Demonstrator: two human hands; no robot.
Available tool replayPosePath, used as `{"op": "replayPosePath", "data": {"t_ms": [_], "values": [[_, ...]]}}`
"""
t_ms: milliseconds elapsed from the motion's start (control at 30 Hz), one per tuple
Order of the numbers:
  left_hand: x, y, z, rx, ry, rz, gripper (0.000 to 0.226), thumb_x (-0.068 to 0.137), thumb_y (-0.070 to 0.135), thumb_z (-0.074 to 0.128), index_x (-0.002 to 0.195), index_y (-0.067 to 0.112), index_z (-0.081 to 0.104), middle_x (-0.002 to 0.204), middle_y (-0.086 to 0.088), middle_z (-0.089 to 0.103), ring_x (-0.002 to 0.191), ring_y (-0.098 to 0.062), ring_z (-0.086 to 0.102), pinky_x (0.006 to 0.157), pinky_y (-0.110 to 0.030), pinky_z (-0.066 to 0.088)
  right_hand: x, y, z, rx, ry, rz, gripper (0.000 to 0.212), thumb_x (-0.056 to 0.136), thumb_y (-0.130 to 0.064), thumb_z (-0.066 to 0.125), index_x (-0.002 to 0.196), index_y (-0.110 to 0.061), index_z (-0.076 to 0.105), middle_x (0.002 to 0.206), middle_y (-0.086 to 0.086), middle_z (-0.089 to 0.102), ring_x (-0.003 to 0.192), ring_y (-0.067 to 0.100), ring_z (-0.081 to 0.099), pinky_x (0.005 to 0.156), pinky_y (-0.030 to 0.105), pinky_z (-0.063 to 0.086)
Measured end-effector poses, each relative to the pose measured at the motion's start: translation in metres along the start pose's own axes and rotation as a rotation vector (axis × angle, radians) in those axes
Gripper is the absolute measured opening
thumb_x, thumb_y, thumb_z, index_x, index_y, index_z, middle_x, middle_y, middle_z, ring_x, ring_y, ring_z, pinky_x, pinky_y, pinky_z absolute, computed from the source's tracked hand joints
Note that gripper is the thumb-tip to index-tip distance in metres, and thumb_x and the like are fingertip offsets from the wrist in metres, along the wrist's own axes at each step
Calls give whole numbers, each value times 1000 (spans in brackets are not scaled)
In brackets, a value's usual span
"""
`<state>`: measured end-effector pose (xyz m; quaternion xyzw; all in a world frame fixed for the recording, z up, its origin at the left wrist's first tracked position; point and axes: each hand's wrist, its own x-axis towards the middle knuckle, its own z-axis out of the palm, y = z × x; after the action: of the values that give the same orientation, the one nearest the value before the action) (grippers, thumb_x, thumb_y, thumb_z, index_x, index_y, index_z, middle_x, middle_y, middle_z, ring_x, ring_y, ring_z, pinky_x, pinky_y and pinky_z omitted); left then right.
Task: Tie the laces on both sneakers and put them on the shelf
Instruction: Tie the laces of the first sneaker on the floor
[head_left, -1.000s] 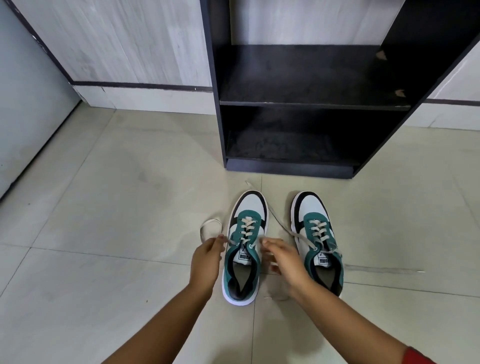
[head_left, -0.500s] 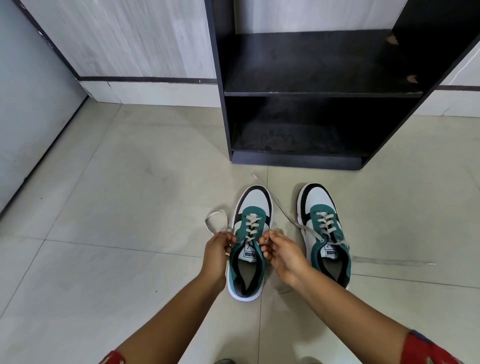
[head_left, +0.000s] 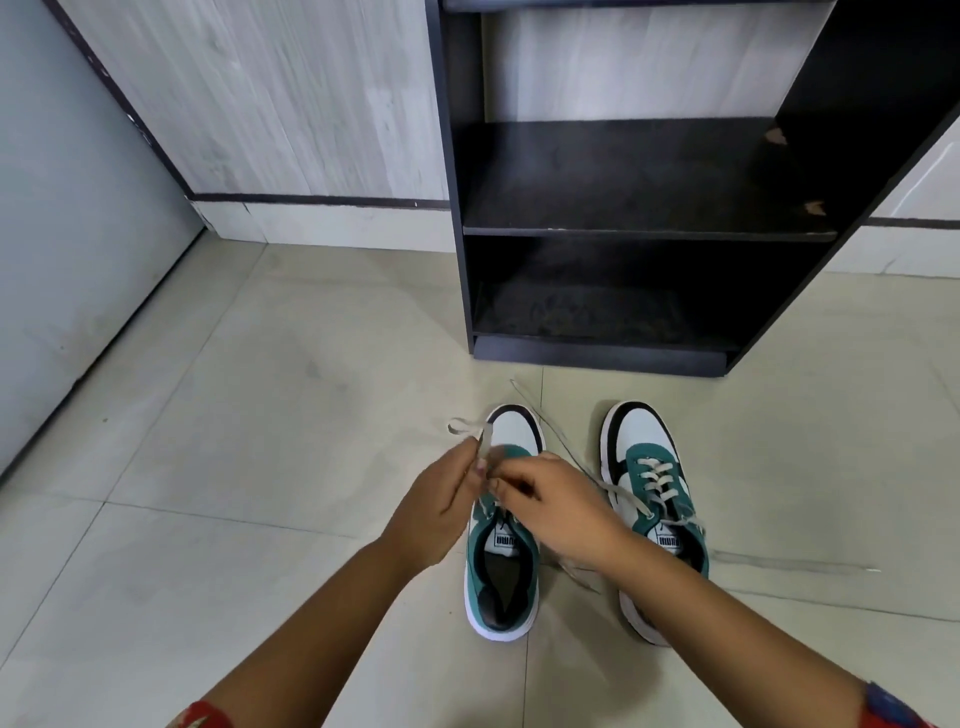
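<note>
Two green, white and black sneakers stand side by side on the tiled floor, toes toward the shelf. Over the left sneaker (head_left: 501, 566) my left hand (head_left: 441, 506) pinches one pale lace end (head_left: 470, 428), which loops out to the left. My right hand (head_left: 553, 506) meets it fingertip to fingertip above the tongue and grips the other lace end. The right sneaker (head_left: 652, 483) has its laces loose, one strand trailing across the floor toward the shelf. The black shelf unit (head_left: 644, 234) stands just beyond the shoes, with two open levels.
A wood-grain wall panel (head_left: 291, 104) with a white skirting runs behind the shelf. A grey door or wall (head_left: 67, 249) closes off the left side. Beige floor tiles (head_left: 260, 415) spread to the left and right of the shoes.
Both hands lifted from the sides of the left sneaker's tongue and came together above its laces, pulling the lace ends up. The camera tilted down a little, showing more of the shelf.
</note>
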<state>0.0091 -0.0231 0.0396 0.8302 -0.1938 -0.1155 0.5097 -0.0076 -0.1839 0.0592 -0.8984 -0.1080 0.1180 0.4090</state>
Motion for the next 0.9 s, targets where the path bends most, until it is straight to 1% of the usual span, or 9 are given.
{"op": "replayPosePath", "data": {"t_ms": [133, 233, 333, 433, 533, 600, 700, 767, 900], "values": [[0, -6, -3, 287, 29, 230, 13, 94, 30, 31, 86, 35, 40, 82, 20, 43, 76, 4, 45, 70, -8, 35, -10, 7, -5, 46, 54, -16, 20, 90, -33, 49, 82, -22, 64, 75, -2, 64, 78, 17, 53, 72, 38, 47], [-5, -13, 0, 410, 120, 281, 20, 94, 26, 35, 106, 23, 51, 87, -1, 53, 72, -5, 47, 65, -19, 45, -21, 12, -1, 193, 107, 30, 3, 89, -27, 55, 89, -26, 57, 78, -2, 61, 78, 15, 55, 73, 37, 47], [-4, -10, 3, 491, 194, 281, 28, 93, 26, 40, 111, 16, 59, 83, -5, 53, 68, -7, 46, 58, -10, 36, -28, 14, 3, 169, 172, -37, 13, 87, -35, 55, 81, -24, 53, 80, -6, 57, 82, 12, 52, 70, 28, 46], [2, -1, 4, 358, 278, 81, 26, 90, 23, 42, 89, 12, 66, 73, 0, 53, 61, -8, 45, 55, -8, 33, -28, 23, 13, -305, 246, -110, 32, 87, -41, 44, 105, -23, 63, 91, -4, 59, 88, 16, 53, 76, 31, 48], [10, 9, 2, -121, 155, -308, 27, 91, 10, 42, 72, 4, 59, 56, 1, 46, 43, -9, 38, 43, -16, 30, -29, 23, 28, -403, 276, -58, 47, 86, -36, 37, 127, -17, 51, 95, 2, 58, 84, 21, 57, 72, 34, 52], [10, 15, -1, -300, 3, -420, 29, 93, 8, 38, 72, 2, 57, 54, -1, 41, 37, -14, 36, 37, -20, 30, -30, 22, 34, -390, 294, -57, 48, 86, -32, 35, 129, -14, 46, 98, 4, 58, 83, 22, 58, 69, 34, 55], [9, 17, -5, -312, -158, -440, 32, 94, 11, 37, 73, 4, 60, 60, -1, 52, 50, -17, 50, 47, -30, 50, -27, 18, 35, -253, 289, -49, 52, 88, -32, 28, 137, -18, 40, 106, 4, 55, 93, 21, 54, 78, 32, 50], [9, 13, -4, -263, -183, -401, 30, 93, 10, 38, 73, 1, 59, 71, -5, 53, 63, -17, 54, 67, -39, 56, -24, 17, 36, -218, 290, -73, 48, 92, -31, 31, 138, -20, 41, 107, 3, 56, 97, 19, 52, 80, 28, 44], [7, 5, -7, -117, -133, -254, 28, 82, 20, 40, 71, 3, 60, 86, -6, 55, 73, -14, 55, 77, -36, 49, -15, 22, 25, -71, 349, -5, 16, 91, -24, 52, 100, -16, 63, 94, 1, 63, 83, 18, 58, 72, 34, 50]]}}
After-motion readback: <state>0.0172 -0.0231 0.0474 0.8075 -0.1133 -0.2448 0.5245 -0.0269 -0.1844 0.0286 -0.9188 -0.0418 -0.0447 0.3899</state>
